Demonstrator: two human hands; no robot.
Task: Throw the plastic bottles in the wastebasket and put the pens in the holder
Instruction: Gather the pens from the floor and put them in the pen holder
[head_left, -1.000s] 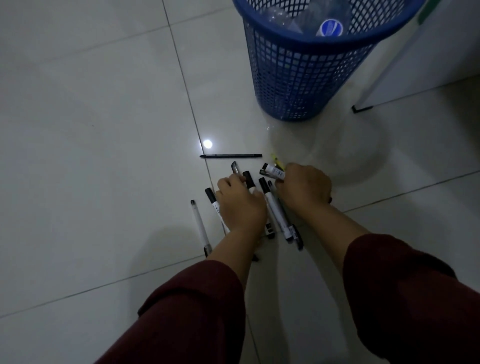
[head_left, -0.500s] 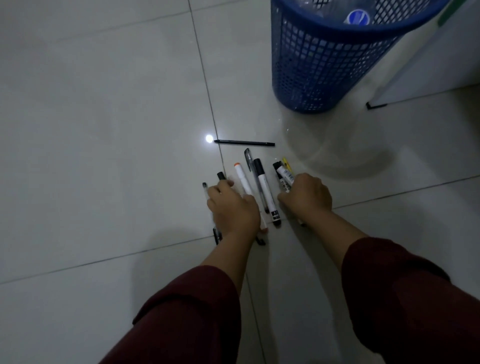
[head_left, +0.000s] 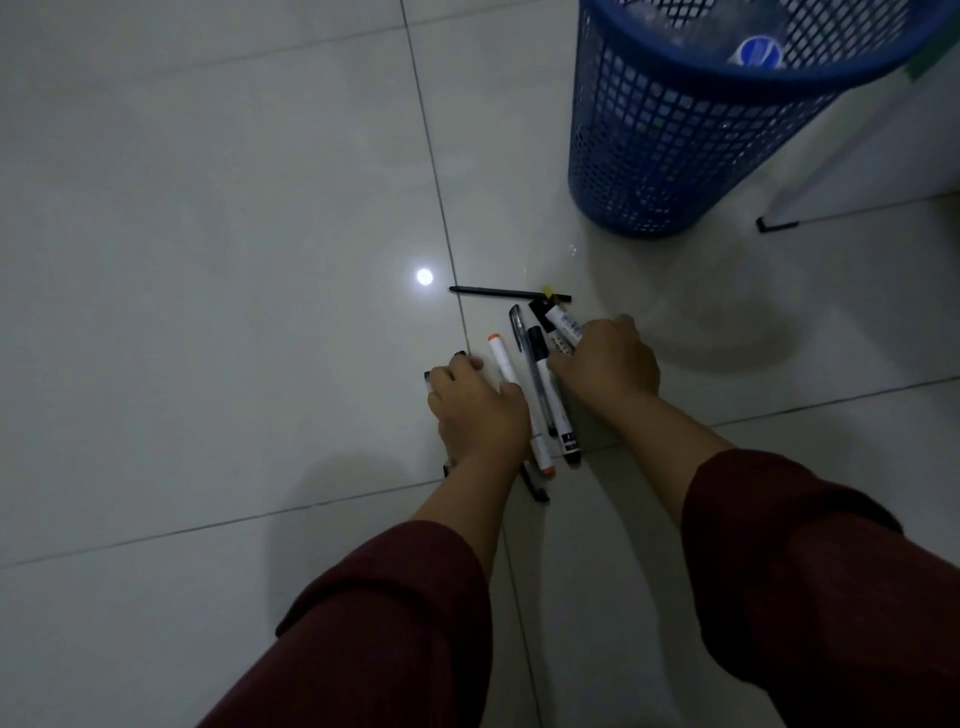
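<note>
Both hands have drawn closer together since half a second ago, squeezing the scattered pens into a tighter bundle, and the wastebasket sits further right in frame. Head view, the only one: left hand (head_left: 480, 410) lies palm-down on the floor tiles (head_left: 208, 312), fingers loosely curled over the pens at the left edge; whether it actually grips any, cannot tell. Right hand (head_left: 605, 364) presses in from the other side, fingers curled around the labelled black-capped marker (head_left: 558, 325); a firm grasp is likely but not certain. Between the hands lie the orange-tipped marker (head_left: 506, 374), the clear gel pen (head_left: 522, 338) and the black-and-white marker (head_left: 550, 395), nearly parallel, apparently herded so one grab lifts them all. Thin black pen (head_left: 498, 292) lies crosswise just beyond, outside the bundle. Blue wastebasket (head_left: 675, 130) stands upper right, a plastic bottle (head_left: 756, 52) already inside. No pen holder in sight. Judgement: bottle part looks done; pens all remain on the floor.
</note>
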